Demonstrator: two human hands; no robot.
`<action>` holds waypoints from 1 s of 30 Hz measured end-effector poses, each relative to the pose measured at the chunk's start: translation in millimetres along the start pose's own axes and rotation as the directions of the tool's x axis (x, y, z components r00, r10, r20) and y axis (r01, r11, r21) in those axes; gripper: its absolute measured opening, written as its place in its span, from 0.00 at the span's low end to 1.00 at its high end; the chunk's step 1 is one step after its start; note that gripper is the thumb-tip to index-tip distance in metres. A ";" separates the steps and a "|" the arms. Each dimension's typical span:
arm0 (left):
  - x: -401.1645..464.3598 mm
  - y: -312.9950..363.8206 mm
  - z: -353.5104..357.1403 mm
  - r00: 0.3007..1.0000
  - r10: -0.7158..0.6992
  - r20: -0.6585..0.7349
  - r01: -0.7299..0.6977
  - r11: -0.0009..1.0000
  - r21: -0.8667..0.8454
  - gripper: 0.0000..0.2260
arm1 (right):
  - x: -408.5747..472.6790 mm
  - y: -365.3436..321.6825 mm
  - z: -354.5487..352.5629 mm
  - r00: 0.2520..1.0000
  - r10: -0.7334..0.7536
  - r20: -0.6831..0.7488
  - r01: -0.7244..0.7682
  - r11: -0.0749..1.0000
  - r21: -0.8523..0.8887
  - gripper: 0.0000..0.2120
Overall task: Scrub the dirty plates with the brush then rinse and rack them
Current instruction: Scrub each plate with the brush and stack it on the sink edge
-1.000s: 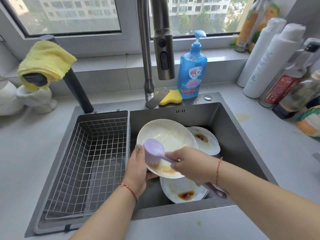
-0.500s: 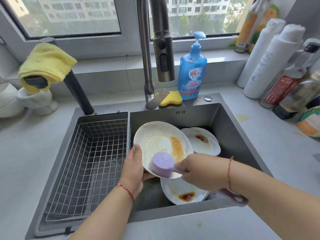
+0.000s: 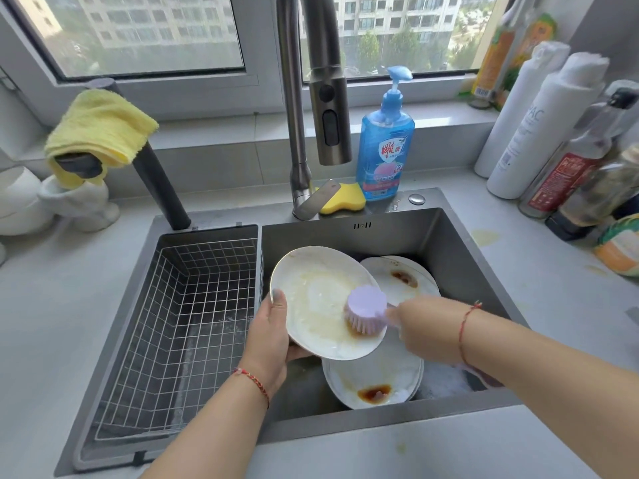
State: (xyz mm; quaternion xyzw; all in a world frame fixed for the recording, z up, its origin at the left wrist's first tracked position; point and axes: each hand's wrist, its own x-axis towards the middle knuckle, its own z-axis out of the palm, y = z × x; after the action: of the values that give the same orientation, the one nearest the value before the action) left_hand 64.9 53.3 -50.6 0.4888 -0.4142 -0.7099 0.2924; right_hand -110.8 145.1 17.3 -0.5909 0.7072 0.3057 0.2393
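a white plate (image 3: 311, 305) is held tilted above the sink (image 3: 449, 243) by the left hand (image 3: 268, 344), with the thumb on its front rim and the other fingers hidden behind it. the purple brush (image 3: 366, 311) is gripped at its handle by the clenched right hand (image 3: 428, 326), and its bristles are pressed on the lower right part of the plate. two more dirty plates (image 3: 373, 385) are seen lying in the sink below. the wire rack (image 3: 186, 326) is placed at the left.

Left hand (image 3: 268, 340) holds plate (image 3: 311, 305); right hand (image 3: 428, 326) presses brush (image 3: 366, 311) on it.
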 end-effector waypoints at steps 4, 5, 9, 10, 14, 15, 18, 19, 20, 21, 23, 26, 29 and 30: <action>-1.3 1.9 -0.5 1.000 0.000 -0.019 0.000 1.000 0.012 0.19 | -24.9 -11.3 0.8 0.982 -0.144 -0.119 0.180 0.898 0.402 0.13; -3.5 0.9 0.4 1.000 -0.006 -0.014 0.006 1.000 0.018 0.18 | -28.2 -14.2 -1.0 0.972 -0.176 -0.153 0.228 0.851 0.473 0.14; -14.4 -6.8 7.4 0.998 -0.050 0.029 0.049 0.998 0.034 0.20 | -13.2 -25.3 -14.5 0.956 -0.099 -0.277 0.228 0.844 0.485 0.17; -16.3 -8.6 9.0 0.997 -0.065 0.049 0.064 0.998 0.027 0.20 | -3.5 -25.0 -13.5 0.944 -0.063 -0.323 0.199 0.891 0.409 0.19; -16.1 -9.5 10.8 0.995 -0.098 0.006 0.098 0.993 -0.060 0.20 | 20.3 0.6 7.2 0.880 0.167 -0.445 0.075 0.876 0.477 0.20; -14.5 -9.1 9.6 0.994 -0.107 -0.026 0.105 0.991 -0.083 0.20 | 23.0 9.7 15.1 0.859 0.235 -0.455 0.048 0.848 0.528 0.17; -14.1 -6.2 5.2 0.983 -0.164 -0.087 0.148 0.975 -0.164 0.22 | 24.9 30.2 34.0 0.805 0.447 -0.389 -0.025 0.682 0.731 0.07; -15.1 -5.1 4.6 0.979 -0.186 -0.087 0.167 0.967 -0.193 0.22 | 27.1 33.0 39.9 0.802 0.501 -0.327 -0.023 0.572 0.820 0.11; -15.6 -4.7 4.6 0.975 -0.207 -0.084 0.184 0.958 -0.221 0.23 | 27.7 32.9 44.9 0.814 0.525 -0.247 -0.002 0.427 0.904 0.13; -16.2 -4.3 5.2 0.971 -0.225 -0.076 0.200 0.948 -0.249 0.23 | 28.4 29.9 48.3 0.839 0.521 -0.160 0.031 0.247 0.968 0.14; -16.5 -3.0 7.2 0.960 -0.270 -0.068 0.240 0.926 -0.292 0.22 | 28.2 18.0 50.9 0.908 0.419 -0.028 0.088 -0.125 0.988 0.15; -15.6 -0.3 10.6 0.939 -0.343 -0.036 0.316 0.897 -0.310 0.21 | 30.3 2.3 48.9 0.955 0.291 0.061 0.092 -0.482 0.871 0.10; -14.3 1.3 11.1 0.927 -0.375 -0.021 0.358 0.900 -0.249 0.19 | 32.3 -1.4 43.6 0.951 0.290 0.108 0.093 -0.602 0.793 0.05; -13.3 1.3 11.2 0.937 -0.346 -0.051 0.335 0.930 -0.153 0.20 | 32.0 -1.5 41.0 0.943 0.309 0.119 0.098 -0.603 0.792 0.04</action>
State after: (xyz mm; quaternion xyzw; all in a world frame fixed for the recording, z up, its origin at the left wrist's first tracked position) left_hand 59.0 67.0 -41.5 0.5581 -0.2600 -0.7581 0.2149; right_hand -116.3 152.2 -34.0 0.0093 0.6756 -0.5340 0.5082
